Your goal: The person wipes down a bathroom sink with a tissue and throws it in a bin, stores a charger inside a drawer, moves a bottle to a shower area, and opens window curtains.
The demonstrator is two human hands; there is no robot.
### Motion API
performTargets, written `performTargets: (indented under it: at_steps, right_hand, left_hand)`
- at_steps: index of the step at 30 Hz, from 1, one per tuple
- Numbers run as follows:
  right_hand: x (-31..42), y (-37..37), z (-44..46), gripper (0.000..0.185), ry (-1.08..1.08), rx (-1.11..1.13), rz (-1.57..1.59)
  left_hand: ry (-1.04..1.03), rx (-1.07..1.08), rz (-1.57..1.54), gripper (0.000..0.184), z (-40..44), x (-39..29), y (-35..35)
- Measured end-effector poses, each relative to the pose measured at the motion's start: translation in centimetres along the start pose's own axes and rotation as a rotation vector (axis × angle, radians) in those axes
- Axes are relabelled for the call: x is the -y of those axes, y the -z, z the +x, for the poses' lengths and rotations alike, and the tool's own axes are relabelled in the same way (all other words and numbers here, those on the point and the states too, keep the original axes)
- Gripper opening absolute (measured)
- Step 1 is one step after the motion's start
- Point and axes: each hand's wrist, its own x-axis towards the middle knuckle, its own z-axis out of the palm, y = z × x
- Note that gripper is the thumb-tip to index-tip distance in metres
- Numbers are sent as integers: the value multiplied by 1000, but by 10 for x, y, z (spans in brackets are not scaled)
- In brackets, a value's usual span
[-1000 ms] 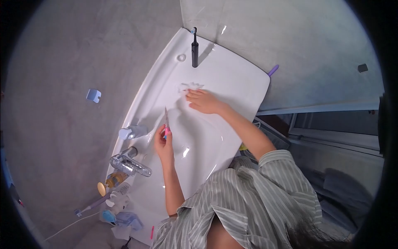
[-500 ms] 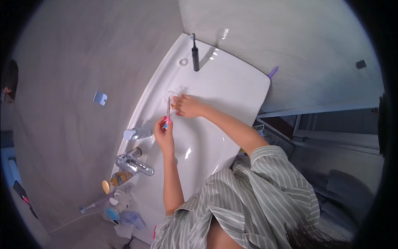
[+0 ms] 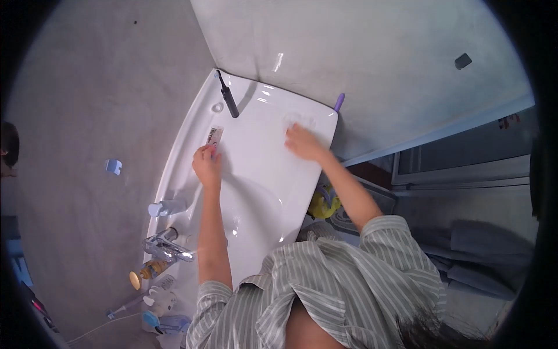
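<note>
My left hand (image 3: 207,166) is closed on a flat pink and white packet (image 3: 214,137) with dark print, held over the upper left of the white sink (image 3: 261,139). Over the sink's right side, my right hand (image 3: 304,142) presses a crumpled white tissue (image 3: 301,121) to the surface, its fingers bent and slightly blurred. A black electric toothbrush (image 3: 229,103) is at the back left of the sink, beyond my left hand.
At the left edge are a pale blue bottle (image 3: 166,207), the chrome faucet (image 3: 167,246) and an amber pump bottle (image 3: 152,269). A purple object (image 3: 339,102) lies at the right corner. Below the right edge hangs something yellow (image 3: 324,203).
My right hand has moved right with the tissue, away from my left hand. My left hand has moved up along the sink, and the packet now shows its flat printed face. The view has shifted.
</note>
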Motion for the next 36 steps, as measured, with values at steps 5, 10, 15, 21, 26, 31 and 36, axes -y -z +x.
performTargets:
  at_steps: [5, 10, 15, 21, 26, 31, 36]
  right_hand:
    - [59, -42, -42, 48, 331, -196, 193]
    - [-26, -70, 31, 49, -25, -629, 178]
    - [47, -47, 85, 54, -26, -460, 109]
    - [61, -61, 10, 47, 492, -462, 93]
    - [-52, -15, 1, 43, 257, -87, 267]
    - [-21, -38, 38, 47, 45, -384, -80]
    - [47, -66, -12, 49, 425, -246, 40]
  left_hand:
    - [-44, 25, -40, 25, -47, -41, 16]
    - [59, 99, -76, 24, -152, -90, 70]
    - [97, 202, -131, 23, -182, -155, 103]
    - [-19, 132, -177, 22, -153, -188, 109]
    - [57, 88, -88, 21, -167, -173, 133]
    - [162, 71, -99, 20, -193, -172, 140]
    - [174, 119, -139, 20, -203, -169, 133]
